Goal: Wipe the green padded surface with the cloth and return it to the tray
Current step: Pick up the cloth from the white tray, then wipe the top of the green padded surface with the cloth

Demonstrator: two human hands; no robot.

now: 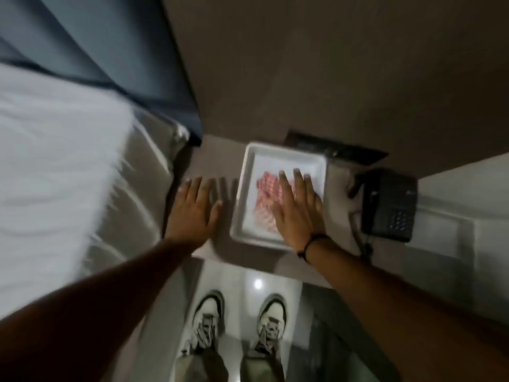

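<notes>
Lying in a white tray (281, 154), a red-and-white checked cloth (265, 194) is covered by the right hand (296, 210).

The right hand is laid flat over the cloth, palm down, its fingers (283, 186) straight and only slightly parted; nothing is pinched. A dark band (311, 244) is worn at that wrist. The left hand (192, 210) is spread flat, fingers apart, on the brown tabletop (217, 150) just beside the tray's left rim. A black telephone (389, 205) is set near the tray's right side. White bedding (55, 166) is seen at the left, blurred. Two pale shoes (209, 312) are visible on the glossy floor below.
</notes>
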